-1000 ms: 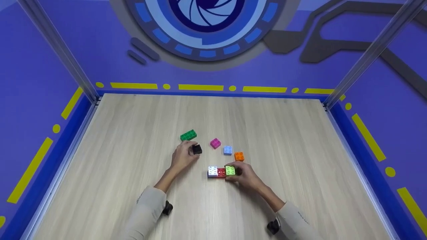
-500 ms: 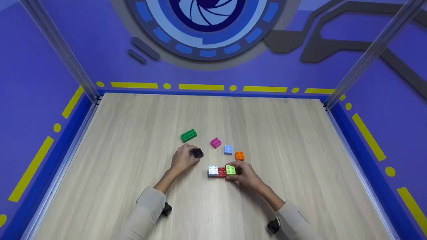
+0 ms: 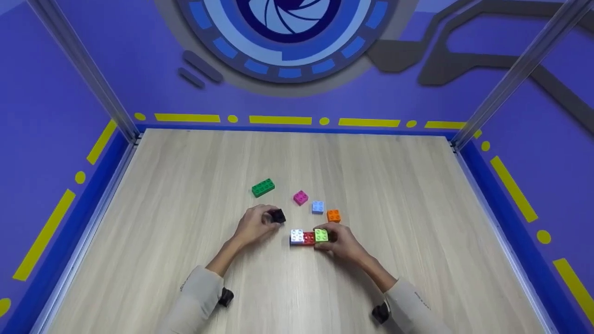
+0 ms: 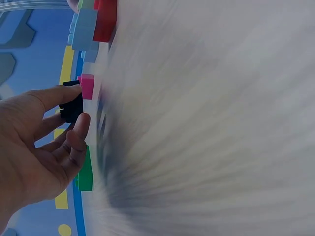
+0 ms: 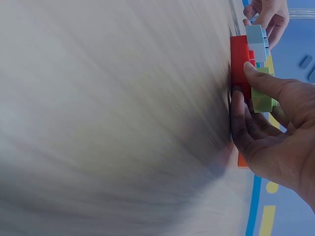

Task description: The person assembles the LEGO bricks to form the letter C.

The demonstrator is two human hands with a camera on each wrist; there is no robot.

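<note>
Between thumb and fingers my left hand [image 3: 253,225] pinches a black toy brick [image 3: 278,216], seen dark against the wall in the left wrist view. It is held left of a small brick assembly. That assembly is a long red brick [image 3: 308,239] with a pale blue-white brick [image 3: 297,235] on its left end and a lime green brick [image 3: 321,235] on its right end; red studs show between them. My right hand [image 3: 343,241] grips the right end, its thumb and fingertips on the red and lime bricks in the right wrist view.
Loose bricks lie beyond the hands: a long green brick [image 3: 263,187], a magenta brick [image 3: 300,197], a light blue brick [image 3: 317,207] and an orange brick [image 3: 333,215] close to the right hand. Blue-purple walls [image 3: 297,104] border the wooden table [image 3: 199,162].
My left hand has drawn the black brick away from the green brick, toward me and slightly right, nearer the assembly. The right hand keeps its grip in the same place.
</note>
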